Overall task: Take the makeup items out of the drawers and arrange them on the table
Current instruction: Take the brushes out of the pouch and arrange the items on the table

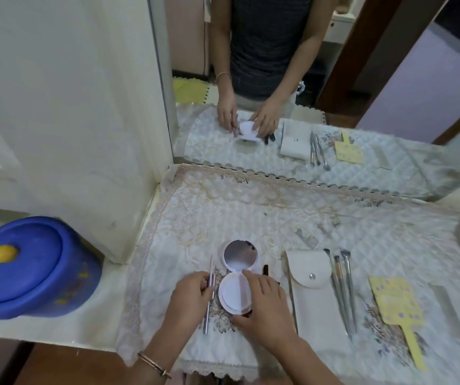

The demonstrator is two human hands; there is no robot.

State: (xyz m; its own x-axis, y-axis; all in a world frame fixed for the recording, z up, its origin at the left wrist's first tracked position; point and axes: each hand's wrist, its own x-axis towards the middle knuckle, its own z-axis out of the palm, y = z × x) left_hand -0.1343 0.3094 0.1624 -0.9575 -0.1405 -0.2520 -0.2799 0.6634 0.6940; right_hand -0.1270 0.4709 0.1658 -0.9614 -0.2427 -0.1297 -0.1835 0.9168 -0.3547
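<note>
Compact (233, 294), open, mirror lid raised, on quilted table cover (223, 212), left of pouch (310, 287). Right hand (265, 309) curls round its base. Left hand (188, 297) pinches slim applicators (206, 318) alongside. Recommended: steady base, lay applicators parallel, clear of lid.

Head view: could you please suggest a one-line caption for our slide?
Right hand grips an open compact, left hand holds slim sticks, beside a white pouch, brushes and yellow hand mirror.
</note>
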